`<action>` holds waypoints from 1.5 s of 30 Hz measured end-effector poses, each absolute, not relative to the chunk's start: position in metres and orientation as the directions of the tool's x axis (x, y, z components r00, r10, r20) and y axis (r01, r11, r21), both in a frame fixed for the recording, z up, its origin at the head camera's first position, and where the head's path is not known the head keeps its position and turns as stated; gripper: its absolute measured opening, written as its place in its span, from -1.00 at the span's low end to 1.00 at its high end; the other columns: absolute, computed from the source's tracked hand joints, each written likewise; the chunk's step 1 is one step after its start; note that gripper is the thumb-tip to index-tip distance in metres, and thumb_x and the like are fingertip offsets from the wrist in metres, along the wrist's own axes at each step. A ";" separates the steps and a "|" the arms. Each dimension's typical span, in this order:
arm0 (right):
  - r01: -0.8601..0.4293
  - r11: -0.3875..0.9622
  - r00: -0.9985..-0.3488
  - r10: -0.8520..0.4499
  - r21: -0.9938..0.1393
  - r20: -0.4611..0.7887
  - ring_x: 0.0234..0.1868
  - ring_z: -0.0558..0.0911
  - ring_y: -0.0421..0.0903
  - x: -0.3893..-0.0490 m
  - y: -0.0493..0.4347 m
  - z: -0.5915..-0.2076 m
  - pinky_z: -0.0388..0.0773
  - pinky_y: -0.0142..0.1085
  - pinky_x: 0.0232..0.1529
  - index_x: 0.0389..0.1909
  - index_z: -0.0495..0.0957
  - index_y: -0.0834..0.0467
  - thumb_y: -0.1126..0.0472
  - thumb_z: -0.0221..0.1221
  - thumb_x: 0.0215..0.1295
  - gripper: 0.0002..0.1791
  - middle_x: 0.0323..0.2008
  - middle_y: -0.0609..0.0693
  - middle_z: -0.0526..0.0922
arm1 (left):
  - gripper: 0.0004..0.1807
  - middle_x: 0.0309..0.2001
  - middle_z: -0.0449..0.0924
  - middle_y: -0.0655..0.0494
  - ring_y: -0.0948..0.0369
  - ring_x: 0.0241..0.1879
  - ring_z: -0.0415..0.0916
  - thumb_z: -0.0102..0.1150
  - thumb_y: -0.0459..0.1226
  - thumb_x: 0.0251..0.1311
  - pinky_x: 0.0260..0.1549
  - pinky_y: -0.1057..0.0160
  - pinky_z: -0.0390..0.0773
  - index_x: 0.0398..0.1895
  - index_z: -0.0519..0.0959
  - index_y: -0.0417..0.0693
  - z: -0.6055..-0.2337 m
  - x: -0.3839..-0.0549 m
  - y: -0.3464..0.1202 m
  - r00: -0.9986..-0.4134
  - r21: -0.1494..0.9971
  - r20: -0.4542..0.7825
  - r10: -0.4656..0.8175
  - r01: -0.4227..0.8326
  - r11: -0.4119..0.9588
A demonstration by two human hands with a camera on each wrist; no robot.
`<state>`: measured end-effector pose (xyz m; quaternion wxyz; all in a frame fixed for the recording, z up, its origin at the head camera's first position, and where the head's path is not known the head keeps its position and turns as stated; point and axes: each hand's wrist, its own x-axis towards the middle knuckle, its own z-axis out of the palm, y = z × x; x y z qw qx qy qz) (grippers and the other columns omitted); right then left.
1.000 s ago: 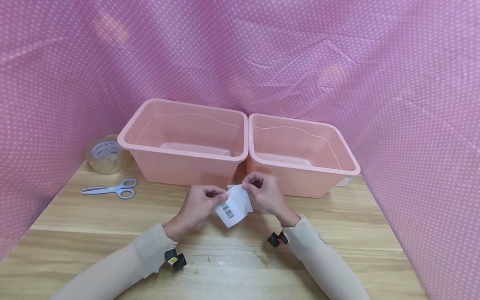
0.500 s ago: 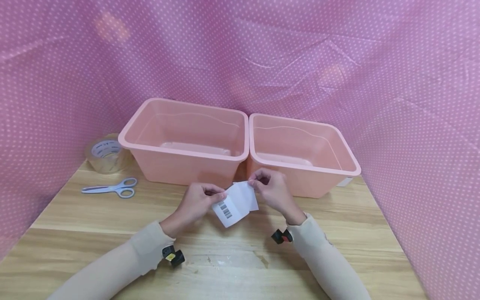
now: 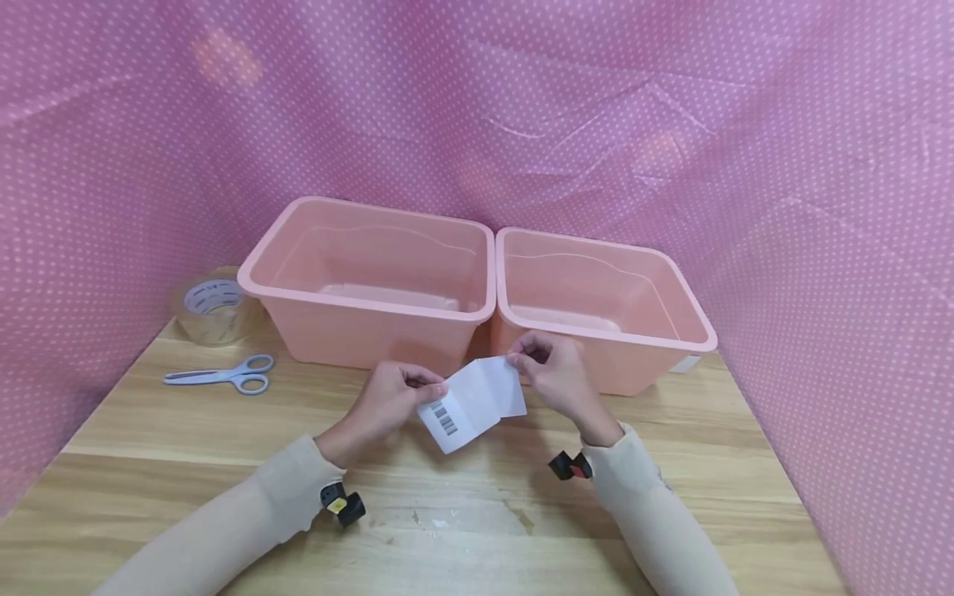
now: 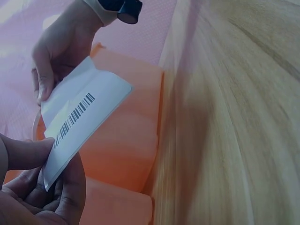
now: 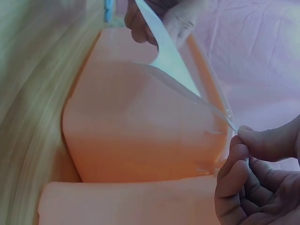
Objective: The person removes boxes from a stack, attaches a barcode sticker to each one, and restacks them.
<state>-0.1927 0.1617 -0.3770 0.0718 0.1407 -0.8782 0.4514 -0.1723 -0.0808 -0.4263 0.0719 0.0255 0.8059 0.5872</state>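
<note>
In front of the bins, my left hand [image 3: 386, 403] pinches a white barcode label [image 3: 450, 420] at its left edge, thumb on the printed face. My right hand [image 3: 559, 379] pinches the upper right corner of a plain white sheet [image 3: 501, 387], which meets the label along a slanting crease. From the right wrist, this sheet [image 5: 178, 85] looks thin and partly see-through, stretched from my right thumb and forefinger towards the label [image 5: 171, 56]. In the left wrist view, black bars run along the label [image 4: 77, 117]; my left fingers curl beneath it.
Two pink plastic bins [image 3: 373, 331] [image 3: 581, 364] stand side by side at the back of the wooden table [image 3: 447, 555]. A roll of clear tape [image 3: 216, 319] and light-blue scissors [image 3: 224, 376] lie on the left. Pink dotted cloth [image 3: 477, 108] surrounds the table.
My right hand has moved to the right and slightly up, drawing out more of the plain sheet. My left hand has shifted slightly left with the barcode label.
</note>
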 end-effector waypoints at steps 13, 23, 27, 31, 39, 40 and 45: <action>-0.312 0.584 -0.949 -0.147 -0.750 0.280 -0.50 0.56 -0.21 -0.192 0.167 -0.373 0.51 -0.48 -0.49 -0.43 0.68 0.16 0.32 0.37 0.21 -0.94 -0.51 0.04 0.71 | -0.87 -0.24 0.80 -0.06 0.22 -0.31 0.67 0.37 -0.32 0.20 -0.31 0.33 0.61 -0.23 0.77 -0.18 -0.429 -0.175 -0.084 -0.984 0.942 -0.078 0.162 -0.020 0.335; -0.293 0.566 -0.955 -0.136 -0.771 0.264 -0.50 0.56 -0.24 -0.192 0.166 -0.372 0.52 -0.49 -0.46 -0.42 0.70 0.18 0.32 0.39 0.18 -0.94 -0.51 0.03 0.70 | -0.91 -0.28 0.79 0.04 0.24 -0.30 0.62 0.38 -0.35 0.17 -0.28 0.32 0.62 -0.28 0.78 -0.14 -0.442 -0.168 -0.081 -0.904 0.885 -0.145 0.403 0.064 0.462; -0.292 0.522 -0.956 -0.150 -0.801 0.251 -0.51 0.56 -0.21 -0.192 0.165 -0.372 0.54 -0.47 -0.48 -0.40 0.70 0.21 0.34 0.38 0.19 -0.96 -0.50 0.06 0.69 | -0.94 -0.30 0.79 0.09 0.24 -0.31 0.59 0.39 -0.35 0.15 -0.31 0.30 0.61 -0.32 0.79 -0.09 -0.444 -0.163 -0.076 -0.893 0.853 -0.132 0.429 0.118 0.509; -0.265 0.452 -0.963 -0.169 -0.851 0.211 -0.51 0.59 -0.19 -0.191 0.164 -0.371 0.69 -0.33 -0.45 -0.37 0.69 0.27 0.37 0.37 0.20 -0.95 -0.49 0.08 0.69 | -0.94 -0.34 0.77 0.10 0.24 -0.33 0.60 0.39 -0.35 0.15 -0.33 0.29 0.62 -0.32 0.78 -0.10 -0.446 -0.161 -0.072 -0.893 0.832 -0.125 0.432 0.142 0.535; -0.202 0.354 -0.971 -0.195 -0.913 0.139 -0.49 0.60 -0.19 -0.192 0.162 -0.373 0.77 -0.16 -0.37 -0.34 0.68 0.30 0.39 0.36 0.21 -0.95 -0.51 0.00 0.66 | -0.95 -0.36 0.74 0.16 0.26 -0.34 0.57 0.40 -0.33 0.15 -0.30 0.27 0.62 -0.33 0.78 -0.04 -0.449 -0.158 -0.067 -0.909 0.772 -0.077 0.409 0.205 0.601; -0.198 0.338 -0.970 -0.204 -0.920 0.134 -0.49 0.60 -0.20 -0.192 0.162 -0.373 0.76 -0.18 -0.37 -0.33 0.67 0.33 0.40 0.35 0.22 -0.94 -0.51 -0.01 0.66 | -0.95 -0.36 0.74 0.16 0.26 -0.34 0.57 0.40 -0.33 0.15 -0.31 0.26 0.62 -0.33 0.78 -0.04 -0.450 -0.158 -0.067 -0.909 0.763 -0.066 0.412 0.221 0.608; -0.185 0.261 -0.962 -0.245 -0.947 0.121 -0.47 0.63 -0.22 -0.193 0.162 -0.375 0.78 -0.19 -0.32 -0.29 0.63 0.43 0.44 0.32 0.23 -0.89 -0.49 -0.05 0.66 | -0.94 -0.36 0.74 0.17 0.27 -0.33 0.57 0.39 -0.35 0.15 -0.26 0.23 0.62 -0.33 0.78 -0.04 -0.452 -0.158 -0.066 -0.908 0.732 -0.047 0.416 0.252 0.633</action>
